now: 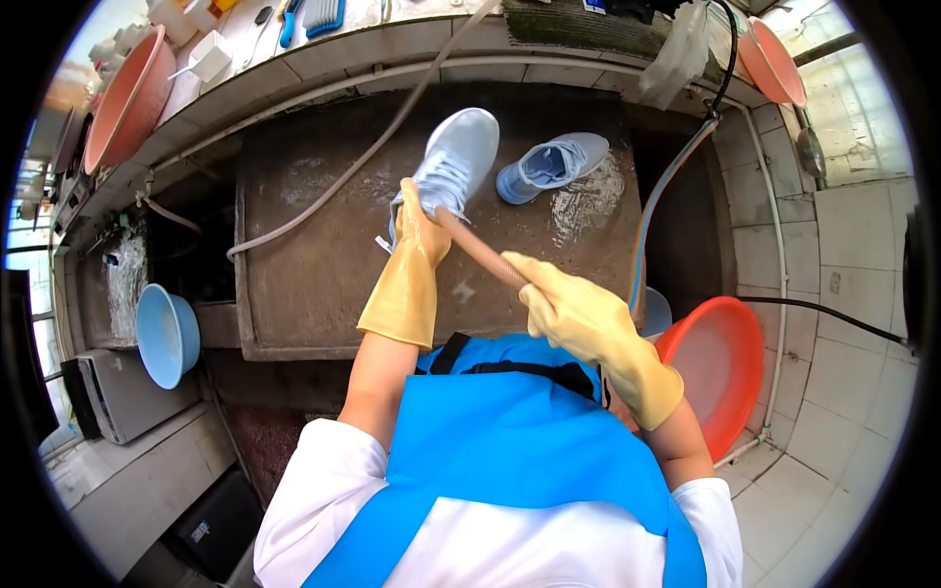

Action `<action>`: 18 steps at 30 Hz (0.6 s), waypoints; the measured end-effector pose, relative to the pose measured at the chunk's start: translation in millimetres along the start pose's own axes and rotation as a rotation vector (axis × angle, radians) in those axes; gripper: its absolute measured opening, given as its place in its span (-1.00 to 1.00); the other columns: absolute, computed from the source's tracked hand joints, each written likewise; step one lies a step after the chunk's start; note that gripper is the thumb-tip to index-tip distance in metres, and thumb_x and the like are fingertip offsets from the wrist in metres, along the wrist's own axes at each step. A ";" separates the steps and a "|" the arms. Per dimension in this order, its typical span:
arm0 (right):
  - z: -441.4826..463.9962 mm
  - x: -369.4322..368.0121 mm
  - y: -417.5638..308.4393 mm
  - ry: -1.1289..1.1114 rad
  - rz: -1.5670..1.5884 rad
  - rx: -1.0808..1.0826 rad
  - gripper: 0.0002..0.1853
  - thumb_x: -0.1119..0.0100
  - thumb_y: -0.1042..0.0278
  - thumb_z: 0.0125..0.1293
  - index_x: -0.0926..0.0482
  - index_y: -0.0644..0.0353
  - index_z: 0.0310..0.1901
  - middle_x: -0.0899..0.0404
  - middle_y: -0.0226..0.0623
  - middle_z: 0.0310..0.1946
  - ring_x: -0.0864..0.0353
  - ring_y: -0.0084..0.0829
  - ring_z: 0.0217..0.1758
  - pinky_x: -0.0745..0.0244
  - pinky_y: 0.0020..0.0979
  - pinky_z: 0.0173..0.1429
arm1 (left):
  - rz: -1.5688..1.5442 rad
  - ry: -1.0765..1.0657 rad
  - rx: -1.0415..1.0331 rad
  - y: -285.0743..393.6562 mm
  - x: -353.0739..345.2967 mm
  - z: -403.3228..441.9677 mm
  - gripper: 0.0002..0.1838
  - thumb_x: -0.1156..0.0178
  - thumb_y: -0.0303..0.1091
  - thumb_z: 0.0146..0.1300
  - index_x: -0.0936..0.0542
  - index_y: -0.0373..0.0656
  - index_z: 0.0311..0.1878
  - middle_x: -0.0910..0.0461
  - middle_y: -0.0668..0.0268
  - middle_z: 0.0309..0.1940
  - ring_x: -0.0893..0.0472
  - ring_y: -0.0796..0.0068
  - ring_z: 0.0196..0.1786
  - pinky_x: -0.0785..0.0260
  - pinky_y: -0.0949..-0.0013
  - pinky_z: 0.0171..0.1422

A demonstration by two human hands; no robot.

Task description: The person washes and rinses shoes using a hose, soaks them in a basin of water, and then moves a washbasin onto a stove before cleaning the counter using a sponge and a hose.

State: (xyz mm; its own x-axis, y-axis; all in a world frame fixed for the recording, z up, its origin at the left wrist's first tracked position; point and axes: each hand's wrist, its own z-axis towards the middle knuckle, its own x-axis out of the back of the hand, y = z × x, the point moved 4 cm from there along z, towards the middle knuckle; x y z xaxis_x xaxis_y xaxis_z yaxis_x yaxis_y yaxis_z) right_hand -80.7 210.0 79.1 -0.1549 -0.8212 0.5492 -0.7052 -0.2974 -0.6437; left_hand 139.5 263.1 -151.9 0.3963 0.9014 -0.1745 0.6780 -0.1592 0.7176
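Observation:
Both of my hands wear yellow rubber gloves. My left hand point(421, 230) is closed on the heel end of a light blue-grey sneaker point(464, 147), whose toe points away from me. A brownish-pink hose point(482, 257) runs from my right hand point(569, 304) to the opening of that shoe; my right fingers are wrapped round the hose. The hose tip is hidden at the shoe. A second sneaker point(564, 165) lies to the right on the brown slab point(343, 294), its toe to the right, with whitish wet marks beside it.
A thinner hose point(323, 201) curves over the slab's left part. An orange-red basin point(720, 363) stands at my right, a blue basin point(169, 336) at the left. Brushes point(323, 15) and a pink basin point(125, 103) sit on the far ledge. A blue-striped hose point(659, 201) hangs at the right.

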 end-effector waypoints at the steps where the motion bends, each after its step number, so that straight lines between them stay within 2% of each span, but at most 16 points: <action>1: -2.2 -1.8 3.6 -0.024 -0.015 0.002 -0.49 0.14 0.19 0.55 -0.44 -0.08 0.48 -0.63 -0.39 -0.49 -0.61 -0.44 -0.52 -0.59 -0.34 -0.19 | 0.134 -0.019 -0.038 12.5 -3.7 -11.1 -0.11 0.15 0.43 0.52 -0.40 -0.18 0.54 -0.55 0.23 0.36 -0.57 0.43 0.28 -0.43 0.35 0.32; 2: -3.1 -0.6 5.9 -0.004 -0.005 0.013 -0.50 0.11 0.20 0.56 -0.44 -0.09 0.49 -0.62 -0.43 -0.51 -0.56 -0.52 -0.55 -0.55 -0.42 -0.28 | 0.244 -0.022 -0.074 25.1 -8.8 -22.7 -0.14 0.18 0.39 0.54 -0.41 -0.21 0.51 -0.57 0.24 0.31 -0.57 0.45 0.24 -0.43 0.31 0.30; 3: -2.1 0.8 8.2 -0.001 -0.005 0.014 -0.50 0.11 0.20 0.56 -0.44 -0.09 0.49 -0.62 -0.43 -0.51 -0.56 -0.52 -0.55 -0.55 -0.42 -0.28 | 0.244 -0.024 -0.076 20.3 -7.2 -16.3 -0.14 0.18 0.39 0.54 -0.41 -0.21 0.51 -0.57 0.24 0.31 -0.57 0.45 0.24 -0.43 0.31 0.30; 5: 3.9 9.8 10.4 0.096 0.128 0.018 -0.50 0.10 0.21 0.56 -0.45 -0.10 0.49 -0.62 -0.46 -0.50 -0.53 -0.59 -0.57 -0.50 -0.49 -0.37 | 0.497 -0.019 -0.252 12.9 -2.9 2.5 -0.20 0.24 0.33 0.59 -0.45 -0.19 0.48 -0.61 0.24 0.24 -0.58 0.46 0.19 -0.41 0.38 0.26; 6: 2.9 23.6 -2.3 -0.011 0.184 -0.164 -0.52 0.09 0.19 0.60 -0.39 -0.02 0.48 -0.72 -0.25 -0.36 -0.73 -0.24 -0.40 -0.62 -0.21 -0.21 | 0.591 -0.019 -0.333 13.9 -4.5 6.2 -0.19 0.25 0.33 0.59 -0.48 -0.20 0.46 -0.63 0.25 0.20 -0.59 0.47 0.16 -0.40 0.41 0.24; 7: 4.7 29.0 -3.2 0.061 0.178 -0.112 -0.52 0.11 0.20 0.60 -0.40 0.00 0.47 -0.69 -0.29 -0.42 -0.70 -0.36 -0.46 -0.60 -0.29 -0.25 | 0.683 -0.011 -0.415 14.9 -6.2 9.3 -0.19 0.26 0.33 0.59 -0.50 -0.21 0.45 -0.65 0.27 0.17 -0.59 0.48 0.12 -0.40 0.43 0.21; 9: 8.0 30.6 -3.3 0.169 0.104 0.008 -0.52 0.12 0.20 0.60 -0.40 0.01 0.47 -0.67 -0.33 -0.45 -0.65 -0.43 -0.53 -0.59 -0.35 -0.28 | 0.108 -0.022 -0.075 6.3 -6.4 12.4 -0.12 0.20 0.41 0.54 -0.55 -0.27 0.40 -0.66 0.30 0.13 -0.60 0.52 0.06 -0.42 0.42 0.14; 10: 9.5 32.7 -3.8 0.174 0.109 0.010 -0.52 0.12 0.20 0.60 -0.40 0.01 0.47 -0.67 -0.33 -0.45 -0.65 -0.43 -0.53 -0.59 -0.35 -0.28 | 0.089 0.098 0.062 6.3 -4.7 7.4 -0.06 0.12 0.48 0.48 -0.57 -0.29 0.38 -0.66 0.33 0.15 -0.62 0.50 0.06 -0.45 0.41 0.13; 11: 12.6 36.0 -3.4 0.174 0.158 -0.008 -0.52 0.12 0.20 0.59 -0.41 0.01 0.47 -0.67 -0.34 -0.44 -0.64 -0.44 -0.53 -0.59 -0.37 -0.29 | 0.095 0.094 0.058 11.6 -8.6 2.8 -0.06 0.12 0.48 0.48 -0.57 -0.29 0.38 -0.66 0.33 0.15 -0.62 0.50 0.06 -0.45 0.41 0.13; 13: 17.8 41.9 -1.1 0.175 0.207 -0.027 -0.52 0.13 0.20 0.59 -0.41 0.02 0.46 -0.67 -0.36 -0.44 -0.63 -0.45 -0.54 -0.59 -0.40 -0.29 | 0.034 0.258 0.171 15.6 -9.8 -12.0 -0.06 0.06 0.50 0.44 -0.56 -0.29 0.38 -0.66 0.34 0.17 -0.63 0.49 0.07 -0.47 0.39 0.13; 14: 20.7 44.9 1.5 0.196 0.232 -0.040 -0.52 0.13 0.21 0.59 -0.41 0.03 0.46 -0.67 -0.36 -0.44 -0.63 -0.46 -0.54 -0.59 -0.41 -0.29 | -0.067 0.240 0.161 19.5 -14.5 -22.1 -0.02 0.00 0.53 0.38 -0.58 -0.30 0.35 -0.65 0.32 0.20 -0.64 0.47 0.08 -0.47 0.38 0.15; 18: 16.2 45.9 10.3 0.184 0.326 -0.044 -0.52 0.13 0.21 0.60 -0.41 0.02 0.48 -0.67 -0.40 -0.45 -0.61 -0.49 -0.55 -0.56 -0.44 -0.31 | -0.117 0.203 0.151 22.1 -13.1 -20.7 0.02 -0.02 0.55 0.35 -0.52 -0.30 0.41 -0.64 0.31 0.23 -0.65 0.41 0.12 -0.48 0.33 0.17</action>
State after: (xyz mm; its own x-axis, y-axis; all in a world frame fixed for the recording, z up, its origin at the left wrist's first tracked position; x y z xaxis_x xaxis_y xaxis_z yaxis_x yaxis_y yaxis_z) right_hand -83.9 161.3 89.0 -0.4947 -0.7670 0.4086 -0.6273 -0.0104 -0.7787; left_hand 136.5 256.1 -119.8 0.1886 0.9769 -0.1007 0.8025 -0.0942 0.5892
